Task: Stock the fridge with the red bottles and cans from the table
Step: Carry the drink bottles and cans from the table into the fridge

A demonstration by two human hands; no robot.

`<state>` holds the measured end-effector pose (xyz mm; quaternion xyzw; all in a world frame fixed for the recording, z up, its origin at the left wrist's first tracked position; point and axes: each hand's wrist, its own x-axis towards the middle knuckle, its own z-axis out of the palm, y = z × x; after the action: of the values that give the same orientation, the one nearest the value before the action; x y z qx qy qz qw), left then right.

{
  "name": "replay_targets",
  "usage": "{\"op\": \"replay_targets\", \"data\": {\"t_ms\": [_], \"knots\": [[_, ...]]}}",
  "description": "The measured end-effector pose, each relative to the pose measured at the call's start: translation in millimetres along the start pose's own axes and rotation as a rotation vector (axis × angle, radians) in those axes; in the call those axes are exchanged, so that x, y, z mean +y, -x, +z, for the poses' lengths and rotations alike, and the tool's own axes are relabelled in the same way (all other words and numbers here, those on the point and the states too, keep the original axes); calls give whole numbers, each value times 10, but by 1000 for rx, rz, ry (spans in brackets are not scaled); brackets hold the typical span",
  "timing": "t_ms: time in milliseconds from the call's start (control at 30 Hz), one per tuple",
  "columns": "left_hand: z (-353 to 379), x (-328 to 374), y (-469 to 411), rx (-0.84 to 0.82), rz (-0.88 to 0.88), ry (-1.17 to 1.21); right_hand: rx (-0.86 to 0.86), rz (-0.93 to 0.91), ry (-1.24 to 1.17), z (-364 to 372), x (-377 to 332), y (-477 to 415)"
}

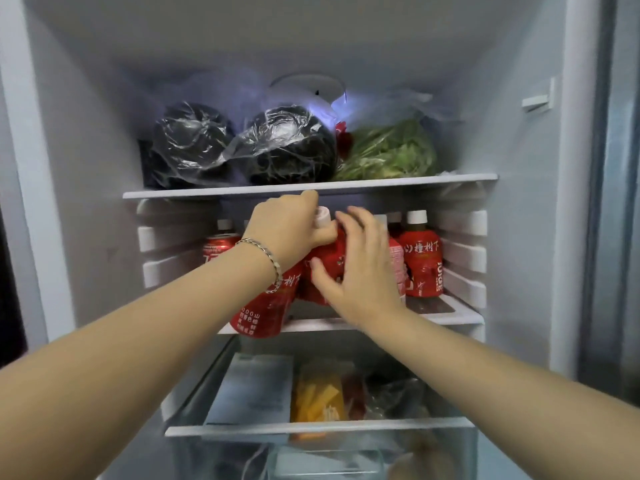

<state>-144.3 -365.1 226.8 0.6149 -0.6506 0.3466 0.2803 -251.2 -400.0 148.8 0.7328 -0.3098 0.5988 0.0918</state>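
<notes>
Both my hands reach onto the middle shelf (446, 315) of the open fridge. My left hand (287, 225) grips the neck of a red bottle (327, 258) just under its white cap. My right hand (360, 268) lies with spread fingers against the same bottle's body. A second red bottle (268, 308) stands at the shelf's front edge under my left wrist. Further back are a red can (220, 245) at the left and another red bottle (422, 263) with a white cap at the right. More caps show behind my hands.
The top shelf (398, 181) just above my hands carries two dark bundles in clear plastic (242, 147) and a bag of greens (391, 152). Below, a clear drawer (311, 427) holds a flat packet and yellow and red food. Ribbed shelf rails line both side walls.
</notes>
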Motion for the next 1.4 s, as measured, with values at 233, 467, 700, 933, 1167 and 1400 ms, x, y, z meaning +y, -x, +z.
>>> {"op": "replay_targets", "data": {"t_ms": [233, 467, 700, 933, 1167, 1400], "knots": [[85, -258, -18, 86, 84, 310, -305, 76, -68, 72, -158, -118], [166, -476, 185, 152, -95, 269, -388, 345, 170, 358, -154, -121], [623, -506, 623, 260, -28, 475, -200, -30, 752, 252, 154, 143], [830, -299, 613, -61, -52, 293, -302, 152, 750, 181, 356, 55], [747, -264, 580, -122, -74, 239, -443, 132, 728, -4, 356, 10], [548, -114, 796, 143, 237, 23, -328, 296, 343, -449, 75, 148]]}}
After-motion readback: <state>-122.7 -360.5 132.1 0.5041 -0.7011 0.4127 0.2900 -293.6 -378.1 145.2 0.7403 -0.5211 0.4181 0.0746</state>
